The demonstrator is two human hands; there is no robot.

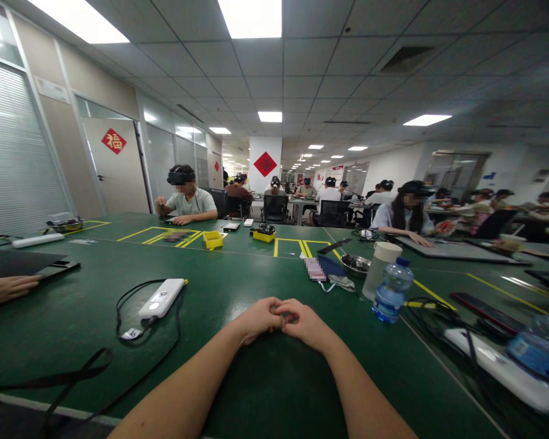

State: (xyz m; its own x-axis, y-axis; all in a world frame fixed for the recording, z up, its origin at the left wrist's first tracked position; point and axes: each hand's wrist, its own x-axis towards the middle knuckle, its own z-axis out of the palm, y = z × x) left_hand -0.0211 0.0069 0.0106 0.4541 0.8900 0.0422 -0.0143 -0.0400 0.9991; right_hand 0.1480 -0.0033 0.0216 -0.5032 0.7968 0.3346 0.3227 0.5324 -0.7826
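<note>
My left hand (255, 319) and my right hand (305, 323) rest on the green table (238, 268), both forearms stretched out in front of me. Their curled fingers meet and press together at the middle, and I see nothing held in them. A white power bank (161, 297) with a black cable lies to the left of my hands. To the right stands a clear water bottle (392, 289) with a blue cap, upright.
A white cup (381, 266), a metal bowl (355, 264) and a dark pouch (328, 269) sit behind the bottle. Cables, a red phone (485, 310) and another bottle (542, 347) lie at right. Another person's hand (7, 288) rests at left. Several people sit across the table.
</note>
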